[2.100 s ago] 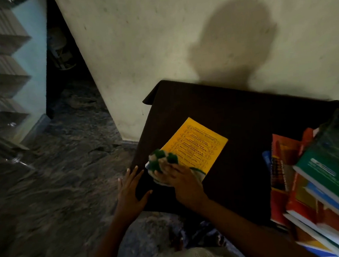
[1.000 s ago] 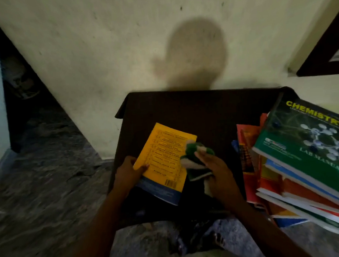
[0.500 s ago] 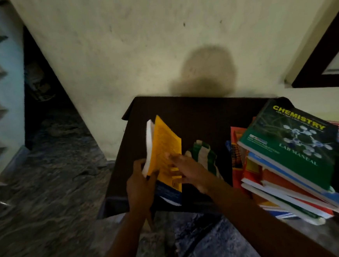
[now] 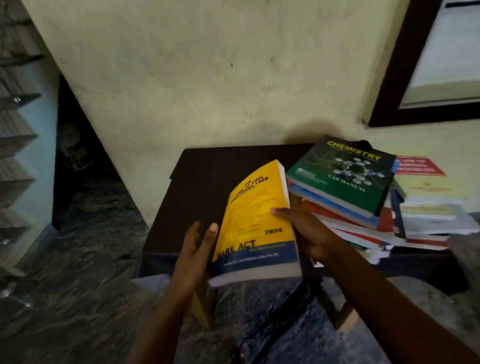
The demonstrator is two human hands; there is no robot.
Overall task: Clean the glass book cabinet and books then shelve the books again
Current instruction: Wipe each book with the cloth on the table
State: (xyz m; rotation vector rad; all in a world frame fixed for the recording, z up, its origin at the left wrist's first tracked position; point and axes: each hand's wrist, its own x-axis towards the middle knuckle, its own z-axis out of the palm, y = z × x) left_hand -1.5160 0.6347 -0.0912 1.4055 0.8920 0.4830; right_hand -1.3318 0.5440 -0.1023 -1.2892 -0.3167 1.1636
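Observation:
A yellow book (image 4: 255, 223) with a blue band, marked "BARE ACT 2024", is held upright above the front edge of the dark table (image 4: 204, 184), front cover toward me. My right hand (image 4: 309, 234) grips its right edge, thumb on the cover. My left hand (image 4: 197, 251) lies with straight fingers against the book's left edge. Just right of it is a stack of books (image 4: 350, 216) topped by a green Chemistry lab manual (image 4: 344, 173). The glass cabinet (image 4: 0, 143) with bare shelves stands at the far left. The green and white cloth is out of sight.
More books and papers (image 4: 431, 215) lie at the table's right end. A plain wall rises behind the table, with a dark window frame (image 4: 392, 89) at the upper right. Dark stone floor (image 4: 78, 295) lies between the table and the cabinet.
The yellow book has been turned over and lifted, so its front cover now faces me. My right hand has left the cloth and taken the book's right edge. The cloth is no longer visible.

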